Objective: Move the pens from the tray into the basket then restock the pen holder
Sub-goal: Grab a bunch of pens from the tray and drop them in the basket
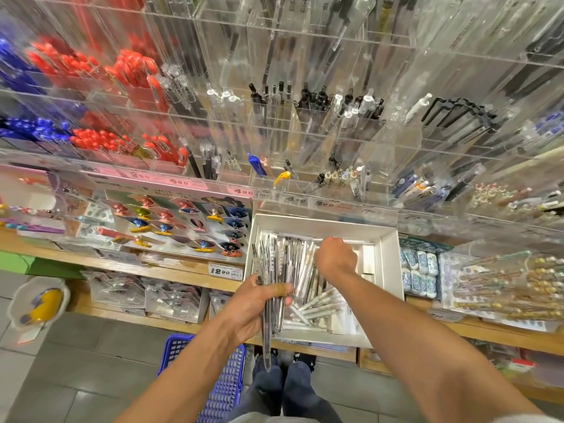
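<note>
Left hand is wrapped tight around a fat bundle of clear pens, fingers curled over the barrels, tips hanging down past the shelf edge above the blue basket on the floor. Right hand is down in the white tray, knuckles up, fingers curled into the loose pens there; what they have caught, I cannot tell.

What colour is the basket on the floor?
Blue, with a perforated mesh wall; the basket shows in the head view.
</note>
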Available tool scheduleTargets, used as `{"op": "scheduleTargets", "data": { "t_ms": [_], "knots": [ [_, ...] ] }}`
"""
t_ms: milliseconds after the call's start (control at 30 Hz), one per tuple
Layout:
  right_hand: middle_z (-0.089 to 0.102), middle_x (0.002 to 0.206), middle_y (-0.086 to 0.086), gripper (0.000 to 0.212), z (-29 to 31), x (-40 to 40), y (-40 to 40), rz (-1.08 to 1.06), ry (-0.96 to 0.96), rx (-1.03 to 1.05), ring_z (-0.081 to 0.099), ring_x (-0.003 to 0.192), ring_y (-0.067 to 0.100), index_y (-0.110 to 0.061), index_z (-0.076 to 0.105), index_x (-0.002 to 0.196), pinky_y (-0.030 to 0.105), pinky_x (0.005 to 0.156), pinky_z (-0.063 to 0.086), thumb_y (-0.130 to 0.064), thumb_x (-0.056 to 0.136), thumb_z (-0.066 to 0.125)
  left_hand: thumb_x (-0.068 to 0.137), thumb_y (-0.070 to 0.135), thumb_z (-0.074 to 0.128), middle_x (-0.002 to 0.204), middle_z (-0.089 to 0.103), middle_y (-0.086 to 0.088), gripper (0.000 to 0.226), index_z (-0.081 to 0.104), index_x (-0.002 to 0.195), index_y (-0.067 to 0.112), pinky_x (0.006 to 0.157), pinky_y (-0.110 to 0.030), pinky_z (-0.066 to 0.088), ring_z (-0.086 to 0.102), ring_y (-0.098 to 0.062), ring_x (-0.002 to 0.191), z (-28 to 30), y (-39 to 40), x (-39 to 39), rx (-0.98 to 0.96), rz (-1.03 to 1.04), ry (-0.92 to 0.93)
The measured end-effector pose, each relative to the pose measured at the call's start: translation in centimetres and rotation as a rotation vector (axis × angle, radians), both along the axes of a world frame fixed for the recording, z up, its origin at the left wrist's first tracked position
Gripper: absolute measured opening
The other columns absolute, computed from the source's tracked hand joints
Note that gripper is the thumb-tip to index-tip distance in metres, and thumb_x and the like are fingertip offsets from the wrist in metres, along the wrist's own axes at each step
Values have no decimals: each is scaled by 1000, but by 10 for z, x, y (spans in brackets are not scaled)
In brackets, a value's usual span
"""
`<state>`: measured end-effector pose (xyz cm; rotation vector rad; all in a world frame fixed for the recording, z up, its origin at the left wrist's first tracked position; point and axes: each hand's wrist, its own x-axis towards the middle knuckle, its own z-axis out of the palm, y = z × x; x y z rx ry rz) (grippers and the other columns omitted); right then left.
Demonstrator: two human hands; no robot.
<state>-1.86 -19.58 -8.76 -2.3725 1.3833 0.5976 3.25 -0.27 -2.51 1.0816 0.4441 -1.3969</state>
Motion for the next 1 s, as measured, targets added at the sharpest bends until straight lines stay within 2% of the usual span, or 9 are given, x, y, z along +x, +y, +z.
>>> {"op": "scheduleTargets", "data": {
  "t_ms": [100,167,233,300,467,600,733,867,1000],
  "knots": [
    [69,103,7,19,1,3,-1,2,-5,41,66,94,27,-10,65,102,30,65,45,-6,86,54,54,-10,88,104,71,-31,133,8,156,18,58,-35,59,70,-29,66,2,0,-1,-2,19,-10],
    [68,91,4,7,4,2,-2,-43,-45,70,64,78,23,-13,65,87,27,59,44,-15,87,58,54,-8,87,104,70,-29,121,18,152,11,58,-35,60,70,-28,66,4,1,-1,4,15,-27],
    [61,69,0,23,6,-3,-1,-100,-119,77,54,57,17,-16,56,66,23,49,38,-21,88,57,60,-6,85,97,73,-26,107,25,147,5,58,-34,60,70,-27,66,5,2,-1,8,-1,-44],
    [52,60,-2,32,8,-12,0,-104,-169,107,49,52,16,-16,48,59,24,47,34,-22,90,52,65,-7,82,93,74,-24,97,28,144,2,57,-34,59,69,-27,67,6,4,-2,7,2,-37],
    [56,76,1,15,18,-33,-4,-47,-361,200,56,72,23,-14,49,90,31,63,44,-25,99,44,69,-8,79,90,73,-23,87,31,141,0,56,-34,58,68,-28,67,6,5,-2,-2,23,-30],
    [56,72,-9,21,33,-45,-6,-98,-593,231,52,60,8,-12,53,115,17,52,38,-25,102,43,68,-4,79,86,73,-21,75,39,132,1,55,-34,58,67,-26,64,11,5,-1,-34,25,-45],
    [58,77,-10,21,54,-50,-6,-125,-726,289,53,66,4,-20,56,117,10,53,37,-27,102,43,67,0,78,83,73,-19,60,46,117,1,54,-33,58,65,-24,61,20,7,-4,-34,35,-74],
    [63,94,-8,16,74,-49,3,-183,-827,500,61,90,14,-29,60,112,33,76,52,-28,101,48,67,4,76,80,70,-15,51,55,112,-6,54,-29,57,64,-21,60,32,16,-8,-59,71,-130],
    [65,102,-12,18,89,-41,18,-142,-853,607,60,94,7,-27,64,112,27,77,47,-31,99,53,71,4,73,81,69,-16,59,52,124,-13,54,-27,57,64,-20,60,41,35,-17,-58,195,-173]
  ]
}}
